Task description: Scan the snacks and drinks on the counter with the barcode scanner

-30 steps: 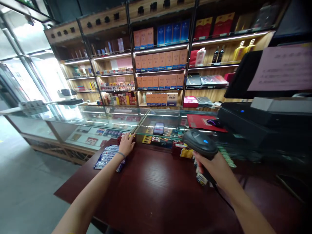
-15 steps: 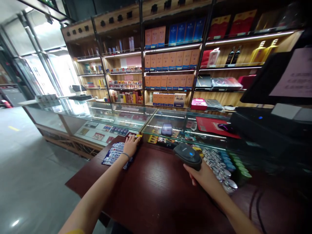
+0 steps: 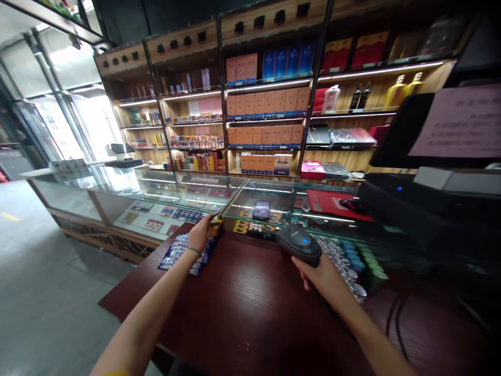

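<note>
Tall wooden shelving with black uprights (image 3: 250, 36) is spanning the back, white light strips (image 3: 383, 70) glowing along it. Bright windows (image 3: 88, 117) are shining at left, grey floor (image 3: 55, 292) is stretching below, and a glossy reddish-brown wooden surface (image 3: 242, 313) is adjoining long glass display cases (image 3: 72, 201).

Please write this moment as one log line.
left hand: at yellow pack, grip unclear | right hand: holds scanner over table | blue-white packets: on table, by left hand

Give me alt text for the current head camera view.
The right hand grips a dark handheld scanner over a reddish-brown table; the left hand is by a small yellow item near blue-and-white packets. Glass display cases and stocked shelves stand behind.
</note>
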### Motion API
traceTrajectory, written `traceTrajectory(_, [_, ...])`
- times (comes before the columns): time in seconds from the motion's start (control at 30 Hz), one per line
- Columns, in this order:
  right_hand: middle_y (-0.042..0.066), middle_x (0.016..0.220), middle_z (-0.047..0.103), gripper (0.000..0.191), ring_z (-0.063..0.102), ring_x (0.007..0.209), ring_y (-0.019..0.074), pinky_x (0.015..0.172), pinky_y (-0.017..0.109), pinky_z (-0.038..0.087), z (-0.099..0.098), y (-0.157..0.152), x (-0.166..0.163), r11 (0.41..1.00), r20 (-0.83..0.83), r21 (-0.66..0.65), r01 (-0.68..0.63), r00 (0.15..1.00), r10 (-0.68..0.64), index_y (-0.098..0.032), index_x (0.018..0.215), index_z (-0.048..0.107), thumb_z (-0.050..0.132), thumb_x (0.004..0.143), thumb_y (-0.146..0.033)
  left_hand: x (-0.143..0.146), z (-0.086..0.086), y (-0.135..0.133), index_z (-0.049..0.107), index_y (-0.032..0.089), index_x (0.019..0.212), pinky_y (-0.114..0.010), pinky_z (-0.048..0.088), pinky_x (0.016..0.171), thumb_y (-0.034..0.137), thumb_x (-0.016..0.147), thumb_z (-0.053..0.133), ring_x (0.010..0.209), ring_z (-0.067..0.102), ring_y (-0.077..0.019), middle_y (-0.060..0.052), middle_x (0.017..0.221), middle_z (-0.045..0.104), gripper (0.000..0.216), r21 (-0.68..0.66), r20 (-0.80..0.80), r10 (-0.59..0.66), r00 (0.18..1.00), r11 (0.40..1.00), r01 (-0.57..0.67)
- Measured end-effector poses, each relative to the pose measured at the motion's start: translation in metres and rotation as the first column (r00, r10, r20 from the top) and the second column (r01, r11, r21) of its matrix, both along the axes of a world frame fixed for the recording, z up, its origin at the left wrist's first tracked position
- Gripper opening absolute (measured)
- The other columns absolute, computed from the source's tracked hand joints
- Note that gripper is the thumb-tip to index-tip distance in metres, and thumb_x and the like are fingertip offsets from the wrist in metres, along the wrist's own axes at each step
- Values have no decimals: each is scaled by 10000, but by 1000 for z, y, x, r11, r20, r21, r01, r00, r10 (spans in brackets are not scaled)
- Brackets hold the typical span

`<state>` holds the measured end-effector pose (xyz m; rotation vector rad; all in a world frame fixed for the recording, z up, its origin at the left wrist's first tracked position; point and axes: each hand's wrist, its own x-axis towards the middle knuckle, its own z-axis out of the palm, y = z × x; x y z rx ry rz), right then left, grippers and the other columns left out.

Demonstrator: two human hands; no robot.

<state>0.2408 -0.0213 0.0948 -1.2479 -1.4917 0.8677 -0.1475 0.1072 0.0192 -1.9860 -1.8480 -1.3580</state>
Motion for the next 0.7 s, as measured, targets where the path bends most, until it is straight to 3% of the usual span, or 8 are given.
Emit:
traceTrajectory(0.07, [-88,509,561,352,532,353,130,402,250,442,3,0,3,1000,-9,9,-11,1000,11,-239,885,487,681,808,-523,13,1,2,621,282,1304,-360,548,870,222,950,578,1018,703,-272,-89,1159,732,363,79,287,11,958,996,-35])
traceTrajectory(0.1, [-88,508,559,354,530,354,129,402,250,444,4,0,4,1000,-13,12,-14,1000,14,-239,890,486,683,809,-522,23,2,3,617,275,1295,-356,559,849,262,948,598,1009,703,-266,-89,1150,729,347,116,437,-17,899,992,-38])
traceTrajectory(0.17, [-88,510,560,368,530,353,135,395,255,446,5,2,6,1000,-18,10,-17,1000,17,-232,944,505,693,806,-517,46,2,5,599,267,1276,-329,579,795,334,940,630,992,703,-239,-89,1148,712,344,176,709,-124,694,984,-4])
traceTrajectory(0.23, [-85,517,570,445,534,346,146,380,263,442,4,5,8,1000,-22,-6,-28,999,28,-216,1047,522,706,788,-527,72,0,2,564,277,1263,-307,592,730,381,936,638,926,711,-206,-72,1122,702,351,196,887,-211,410,977,78])
traceTrajectory(0.33, [-83,535,581,578,531,335,153,360,268,436,1,9,10,1000,-19,-6,-29,999,29,-195,1185,509,713,772,-544,109,-8,-10,529,295,1237,-345,603,799,374,925,670,876,721,-168,-47,1118,701,352,265,957,-282,62,943,199])
traceTrajectory(0.43, [-82,566,585,597,530,344,144,367,262,439,-3,10,9,1000,1,18,-17,1000,17,-202,1245,501,710,789,-526,135,-25,-25,531,286,1182,-409,587,912,313,926,682,941,734,-177,-53,1151,708,299,315,943,-268,-195,909,273])
traceTrajectory(0.57, [-71,636,615,549,535,357,130,388,254,451,-9,8,2,999,62,-28,-34,997,36,-235,1277,496,680,818,-472,146,-46,-35,545,248,1074,-431,582,944,219,944,644,919,742,-182,-48,1064,723,166,268,913,-152,-378,923,277])
traceTrajectory(0.7, [-39,746,690,497,552,365,117,382,230,442,-20,9,-10,987,183,-133,-91,976,114,-263,1287,482,653,833,-373,143,-52,-37,539,259,1076,-447,570,973,180,960,602,929,741,-177,-37,1058,720,154,260,901,-132,-414,927,270])
